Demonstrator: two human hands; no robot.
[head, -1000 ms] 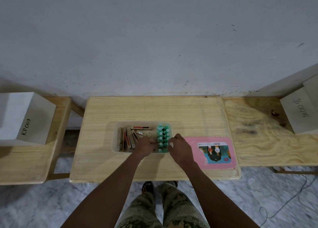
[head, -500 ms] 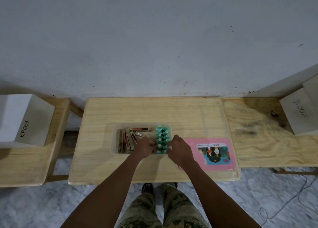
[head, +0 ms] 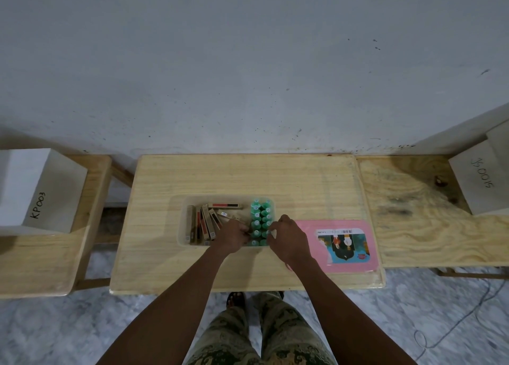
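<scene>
Currently we list small green-capped plastic bottles (head: 260, 218), upright in two rows at the right end of a clear rectangular plastic tray (head: 181, 227) on the pale wooden surface (head: 220, 177). Our left hand (head: 232, 235) and right hand (head: 287, 239) each curl fingers round the nearest ones. We judge them light, rigid, smooth and easily tipped, best pinched just beneath the cap.

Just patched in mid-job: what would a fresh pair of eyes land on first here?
The green-capped bottles stand in two rows at the right end of the clear tray on the wooden table, and the left hand and right hand meet at their near end. Slim brown boxes fill the tray's left part, and a pink card lies just right of the tray.
</scene>
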